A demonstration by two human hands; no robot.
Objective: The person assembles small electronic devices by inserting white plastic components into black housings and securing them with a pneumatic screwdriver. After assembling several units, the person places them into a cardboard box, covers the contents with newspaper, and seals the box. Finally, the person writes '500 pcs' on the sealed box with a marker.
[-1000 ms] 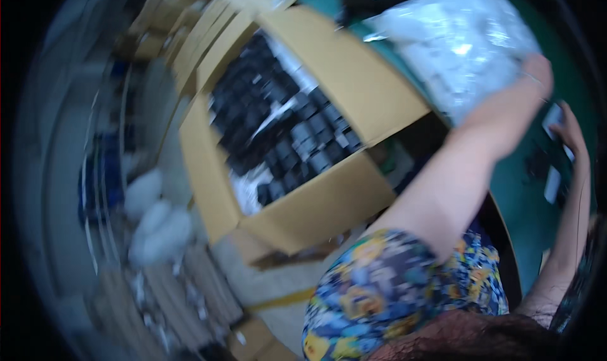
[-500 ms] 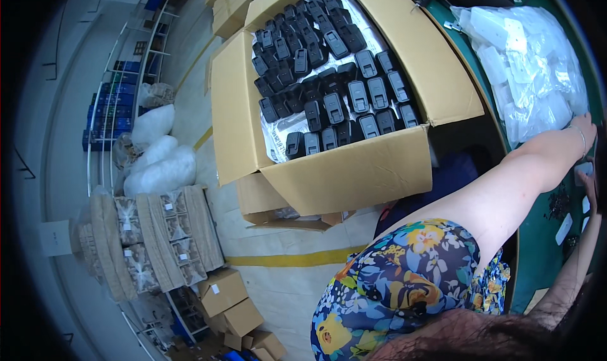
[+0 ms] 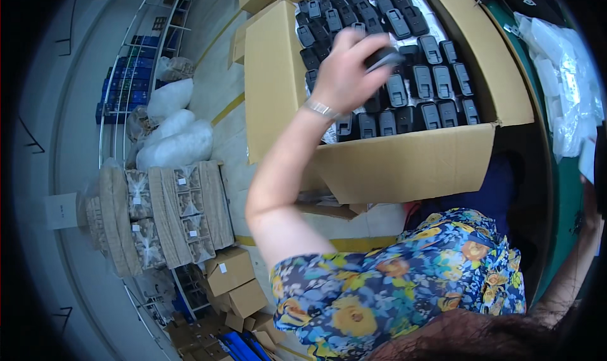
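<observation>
My left hand [image 3: 351, 73], reaching over the open cardboard box [image 3: 404, 171], has its fingers closed around a black plastic device [image 3: 382, 58]. Motion blurs the hand a little. Rows of similar black devices [image 3: 423, 81], each with a recessed slot, stand and lie in the box on a silvery sheet. At the far right rim, my right hand [image 3: 591, 199] is over the green table, its fingers at the lower end of a pale flat piece [image 3: 588, 160]. Shadow and the picture's edge hide much of that grip.
A clear plastic bag [image 3: 563, 76] of pale pieces lies on the green table [image 3: 556, 228]. Left of the box stand white wrapped bundles [image 3: 177, 143], a stack of bagged trays [image 3: 167, 215] and a shelf rack [image 3: 126, 76]. Cardboard cartons [image 3: 231, 272] sit on the floor below.
My left hand has swung from the table by the plastic bag leftward to the box, now with a black device in it. My right hand stays at the right rim. The view has shifted.
</observation>
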